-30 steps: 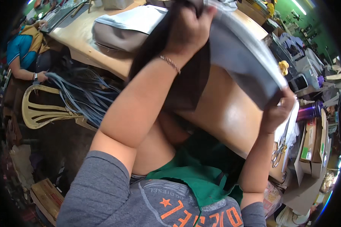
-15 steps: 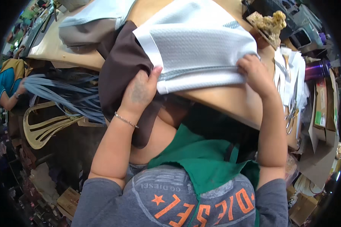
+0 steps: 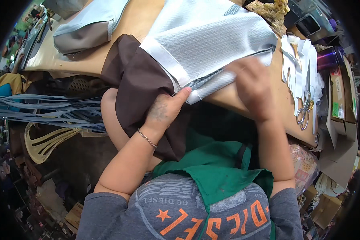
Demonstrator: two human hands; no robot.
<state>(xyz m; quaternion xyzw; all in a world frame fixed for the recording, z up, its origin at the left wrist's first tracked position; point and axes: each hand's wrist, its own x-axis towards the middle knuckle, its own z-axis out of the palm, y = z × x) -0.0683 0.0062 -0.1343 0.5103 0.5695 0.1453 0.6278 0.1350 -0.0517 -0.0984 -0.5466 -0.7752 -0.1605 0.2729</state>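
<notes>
My left hand is closed on a textured white fabric piece with a dark brown cloth attached, thumb on the folded edge near a grey patterned strip. The brown cloth hangs off the table edge onto my lap. My right hand is motion-blurred at the right end of that folded edge, its fingers too smeared to read.
Wooden table holds another grey-white fabric piece, white strips, scissors and a yellowish lump. Purple cylinder, cardboard boxes at right. Blue-grey strips, a plastic chair, a partly visible co-worker at left.
From held up and spread, the fabric has come down onto the table's front edge. My left hand has lowered, then moved slightly right; my right hand has shifted left off the fabric's right part.
</notes>
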